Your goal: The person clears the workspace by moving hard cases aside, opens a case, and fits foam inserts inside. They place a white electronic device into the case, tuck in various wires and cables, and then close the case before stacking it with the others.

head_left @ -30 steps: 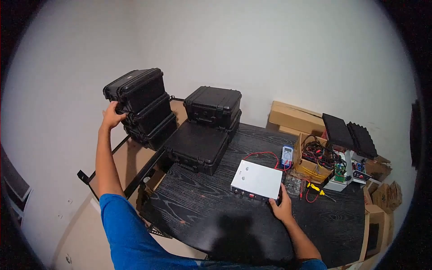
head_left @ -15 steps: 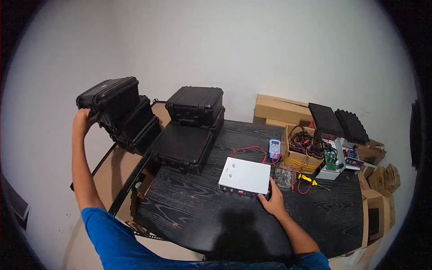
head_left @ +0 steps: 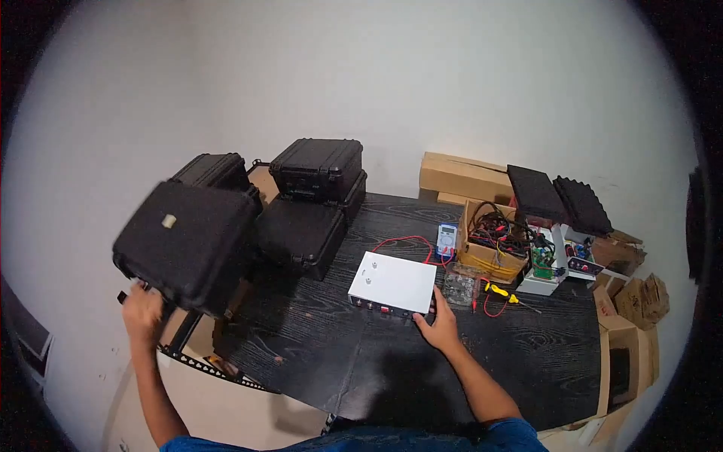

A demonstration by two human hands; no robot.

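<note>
My left hand (head_left: 143, 310) is closed on the near edge of a black hard case (head_left: 188, 233), probably at its handle, which the fingers hide. The case is raised and tilted, with a small pale label on its lid. My right hand (head_left: 440, 322) grips the right front corner of a white metal box (head_left: 393, 280) on the black table (head_left: 316, 354). Small switches and a red part line the box's front face. Behind it lies a blue-and-white multimeter (head_left: 446, 240) with red leads.
Stacked black cases (head_left: 316, 169) stand at the table's back left, another case (head_left: 215, 169) beyond the raised one. Right of the white box are a carton of cables (head_left: 493, 256), a yellow screwdriver (head_left: 501, 292) and opened white boxes with circuit boards (head_left: 544, 264). Cardboard boxes (head_left: 467, 177) sit behind.
My left hand has drawn the top black case off its stack, towards me and down. My right hand stays on the white box, and the whole view has shifted slightly.
</note>
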